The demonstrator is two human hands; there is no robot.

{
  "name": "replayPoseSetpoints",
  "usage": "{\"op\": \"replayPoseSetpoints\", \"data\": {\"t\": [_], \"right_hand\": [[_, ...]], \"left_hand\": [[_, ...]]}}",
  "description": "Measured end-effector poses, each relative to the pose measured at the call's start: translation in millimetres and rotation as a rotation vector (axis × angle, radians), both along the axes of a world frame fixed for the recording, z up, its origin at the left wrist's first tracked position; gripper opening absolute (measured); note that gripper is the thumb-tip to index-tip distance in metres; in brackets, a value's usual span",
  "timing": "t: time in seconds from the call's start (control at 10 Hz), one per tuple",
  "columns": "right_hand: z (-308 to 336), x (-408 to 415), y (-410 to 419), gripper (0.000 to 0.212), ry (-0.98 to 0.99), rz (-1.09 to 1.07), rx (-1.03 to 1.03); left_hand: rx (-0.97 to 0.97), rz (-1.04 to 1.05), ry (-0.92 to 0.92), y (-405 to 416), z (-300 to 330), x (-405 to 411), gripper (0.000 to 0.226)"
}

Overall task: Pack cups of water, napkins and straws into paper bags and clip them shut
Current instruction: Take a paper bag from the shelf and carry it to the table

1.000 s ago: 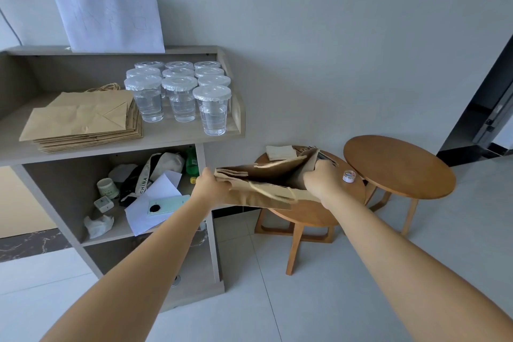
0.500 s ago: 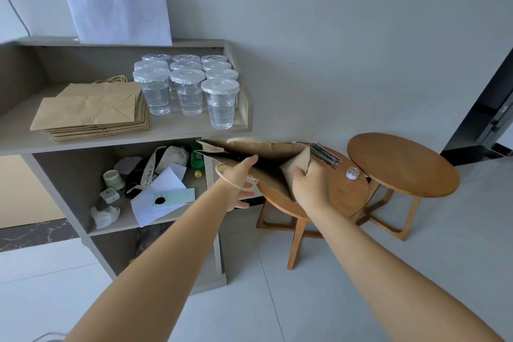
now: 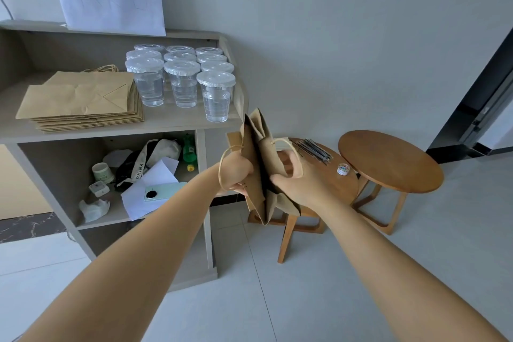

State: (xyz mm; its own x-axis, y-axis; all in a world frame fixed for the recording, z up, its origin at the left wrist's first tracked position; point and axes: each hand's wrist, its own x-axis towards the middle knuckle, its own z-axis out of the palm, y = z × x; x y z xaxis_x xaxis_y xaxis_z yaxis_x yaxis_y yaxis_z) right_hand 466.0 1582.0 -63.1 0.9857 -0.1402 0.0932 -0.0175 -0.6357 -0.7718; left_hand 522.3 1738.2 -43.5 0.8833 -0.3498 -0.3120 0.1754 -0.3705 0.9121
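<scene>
Paper bag [image 3: 259, 172] held in the air between both hands, on edge, partly unfolded, in front of the shelf's right end and above the near round bench [image 3: 342, 189]. Left hand [image 3: 236, 172] curled around the bag's left side, twine handle looped over the wrist. Right hand [image 3: 301, 180] grips the right panel, thumb hooked over the paper.

Upper shelf [image 3: 172, 126]: lidded cups of water [image 3: 181, 78] at right end, stack of flat bags [image 3: 83, 100] at left. Straws [image 3: 315, 150] on the bench's far edge.
</scene>
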Motion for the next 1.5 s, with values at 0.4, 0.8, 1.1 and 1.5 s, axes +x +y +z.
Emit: {"op": "replayPoseSetpoints", "data": {"t": [0.4,0.8,1.1,1.5], "right_hand": [[4,2,4,0.022,0.05,-0.283,-0.554],[18,7,-6,0.024,-0.008,-0.398,-0.688],[-4,6,-27,0.025,0.025,-0.459,-0.507],[-53,43,-73,0.021,0.071,-0.522,-0.535]], "left_hand": [[0.363,0.13,-0.171,3,-24,17,0.032],[0.386,0.266,-0.117,11,-12,25,0.028],[-0.185,0.459,0.318,14,-38,32,0.032],[0.29,-0.079,0.038,-19,-83,77,0.058]]}}
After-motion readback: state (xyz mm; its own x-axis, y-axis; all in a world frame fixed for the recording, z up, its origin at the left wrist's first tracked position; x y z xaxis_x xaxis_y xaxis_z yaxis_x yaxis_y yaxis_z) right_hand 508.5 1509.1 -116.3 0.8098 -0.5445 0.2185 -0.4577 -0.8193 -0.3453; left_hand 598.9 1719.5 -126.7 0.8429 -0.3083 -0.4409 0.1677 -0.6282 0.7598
